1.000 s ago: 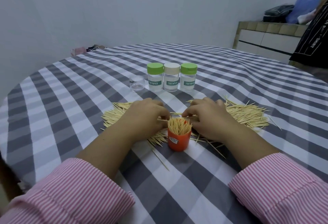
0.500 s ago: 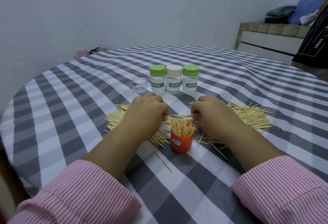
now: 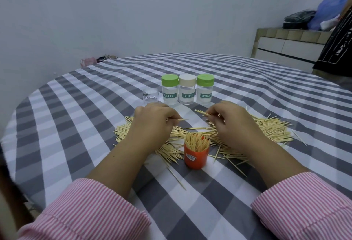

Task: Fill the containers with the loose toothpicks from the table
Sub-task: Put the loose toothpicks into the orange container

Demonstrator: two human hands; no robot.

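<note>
Left grip (image 3: pixel 152 120) pinching toothpick (image 3: pixel 181 119), right grip (image 3: pixel 231 120) pinching bundle (image 3: pixel 202 113)

Pale wall (image 3: pixel 133 15), tiled cabinet (image 3: pixel 289 49) at right

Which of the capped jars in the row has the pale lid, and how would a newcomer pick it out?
On the grey and white checked tablecloth, beyond the loose toothpicks and the hands, stands a row of three clear jars labelled TOOTHPICK. The cream-lidded jar is the middle one. Its neighbours, the left green-lidded jar and the right green-lidded jar, both have green caps; its cap alone is cream.
</note>
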